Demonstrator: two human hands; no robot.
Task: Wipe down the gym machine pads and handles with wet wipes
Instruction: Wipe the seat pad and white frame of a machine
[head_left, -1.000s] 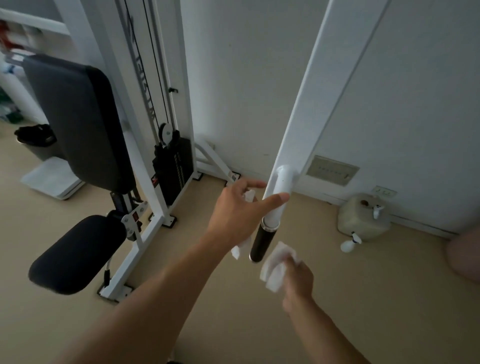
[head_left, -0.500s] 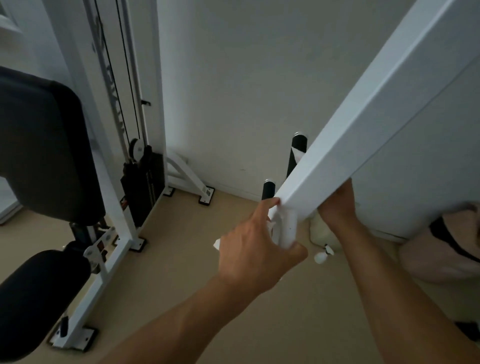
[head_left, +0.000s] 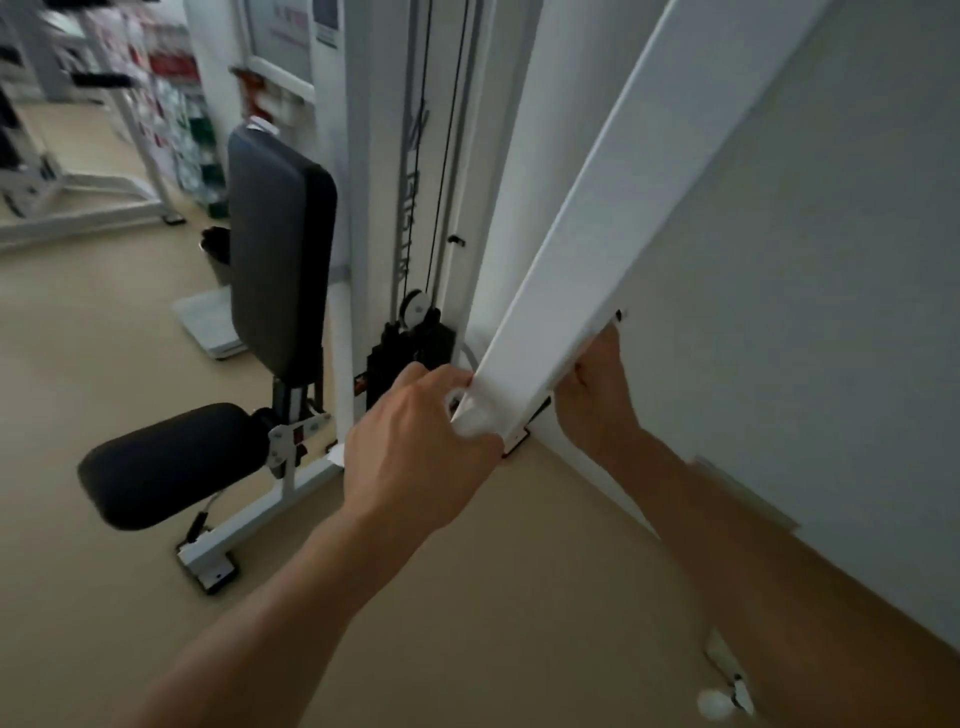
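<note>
Gym room, beige floor (head_left: 130, 364), dim light, pale wall (head_left: 805, 260) to the right of the white machine arm (head_left: 613, 218), which serves as landmark. Far left of the arm: blurred racks and another white frame, unreadable. Nearer, left of the arm: black seat pad (head_left: 171, 462) low down, upright black back pad (head_left: 280, 260) above it, then cables and a pulley (head_left: 415, 306) over the weight stack (head_left: 410, 353).

Left hand (head_left: 421, 457) is curled round the lower end of the arm, fingers wrapped over the white tube stub there. A white scrap (head_left: 336, 455) pokes out just left of the wrist; likely a wet wipe, can't confirm. Right hand (head_left: 597, 400) is behind the arm's right edge, fingers hidden; whether it's gripping anything, cannot tell. No wipe visible in it.

Step, as a judgement: working the handle area at the arm's end, left hand steadying. Next move calls for getting a wipe round the grip and rubbing along its length while the arm is held.

Hidden: the handle grips themselves are behind the arm, with only a black tip (head_left: 619, 315) peeking. Small white object (head_left: 719, 701) on the floor well below the arm is cut off and unclear.
</note>
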